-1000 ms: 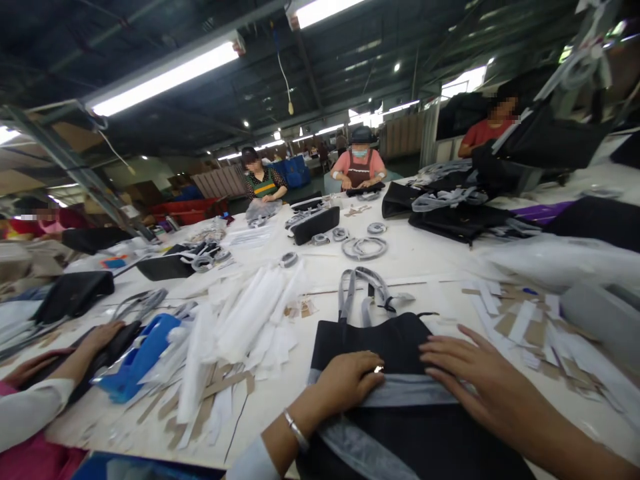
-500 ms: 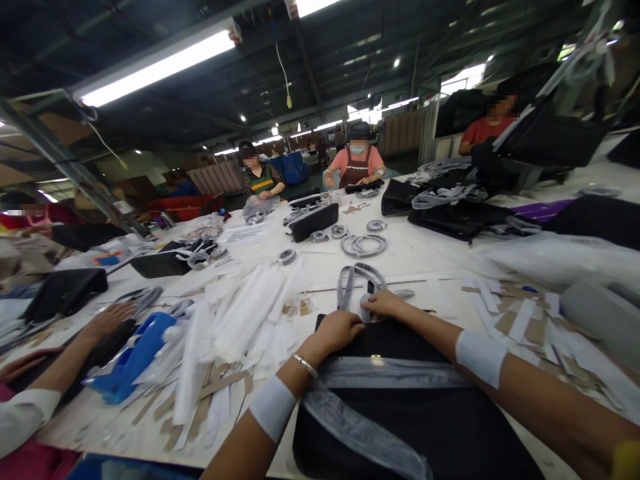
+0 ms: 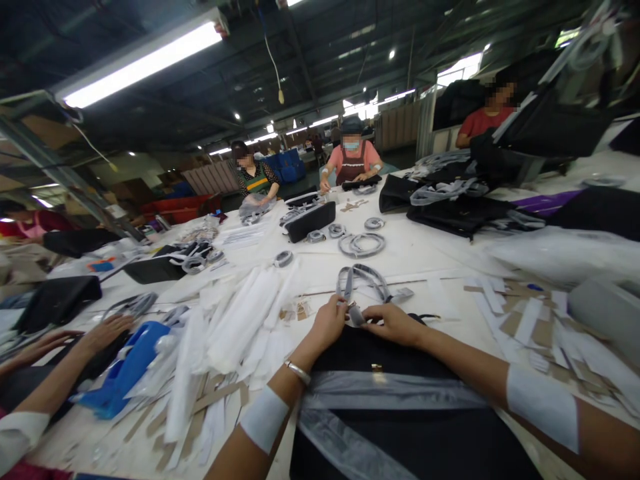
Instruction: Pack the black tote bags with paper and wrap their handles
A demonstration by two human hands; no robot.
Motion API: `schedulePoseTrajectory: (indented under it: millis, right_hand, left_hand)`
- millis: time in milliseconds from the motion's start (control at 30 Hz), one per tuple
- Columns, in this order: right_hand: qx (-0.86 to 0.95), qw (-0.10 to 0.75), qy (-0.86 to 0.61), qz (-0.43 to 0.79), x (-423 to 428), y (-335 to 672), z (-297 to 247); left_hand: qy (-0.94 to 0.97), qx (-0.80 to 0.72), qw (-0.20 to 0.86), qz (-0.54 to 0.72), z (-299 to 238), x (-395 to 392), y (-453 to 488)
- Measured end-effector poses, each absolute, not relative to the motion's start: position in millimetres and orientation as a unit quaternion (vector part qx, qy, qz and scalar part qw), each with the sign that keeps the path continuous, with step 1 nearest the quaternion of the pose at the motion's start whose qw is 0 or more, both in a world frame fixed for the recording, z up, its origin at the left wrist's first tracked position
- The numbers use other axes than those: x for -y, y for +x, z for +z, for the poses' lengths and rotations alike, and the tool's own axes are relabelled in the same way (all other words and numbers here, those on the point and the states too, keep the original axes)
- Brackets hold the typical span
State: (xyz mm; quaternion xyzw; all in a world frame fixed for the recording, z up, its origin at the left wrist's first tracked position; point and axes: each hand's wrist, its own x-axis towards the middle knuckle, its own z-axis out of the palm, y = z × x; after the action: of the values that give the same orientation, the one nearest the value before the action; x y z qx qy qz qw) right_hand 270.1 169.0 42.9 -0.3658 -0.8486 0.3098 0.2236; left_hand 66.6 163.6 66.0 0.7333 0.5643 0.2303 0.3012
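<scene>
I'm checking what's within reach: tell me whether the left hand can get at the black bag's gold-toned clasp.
Probably yes: the gold-toned clasp lies uncovered on the black bag, near the left hand, though that hand is occupied with the wrapped strap.

One black bag (image 3: 440, 437) lies flat at 5 o'clock in the view, lower end cut off. A gold-coloured clasp (image 3: 377, 367) sits just at 12 o'clock of a greyish, film-wrapped band (image 3: 400, 391) crossing the front. A second wrapped strap (image 3: 345, 443) slants from 9 toward 6 o'clock. Looped grey-wrapped handles (image 3: 376, 273) extend at 11 o'clock beyond the top edge.
</scene>
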Motion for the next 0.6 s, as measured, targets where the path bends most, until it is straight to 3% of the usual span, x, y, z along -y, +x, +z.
schedulePoseTrajectory:
  millis: [133, 233, 400, 600]
  right_hand:
    - [0.897, 0.174, -0.264, 0.31, -152, 287, 50]
    - [0.893, 0.189, -0.298, 0.281, -155, 295, 47]
    - [0.837, 0.266, -0.437, 0.194, -172, 294, 39]
    - [0.878, 0.209, -0.396, 0.172, -157, 282, 30]
  left_hand:
    - [0.715, -0.53, 0.384, 0.246, 69, -165, 64]
    - [0.727, -0.515, 0.394, 0.227, 74, -169, 61]
    - [0.754, -0.55, 0.282, 0.222, 79, -209, 69]
    - [0.743, -0.62, 0.176, 0.179, 57, -272, 107]
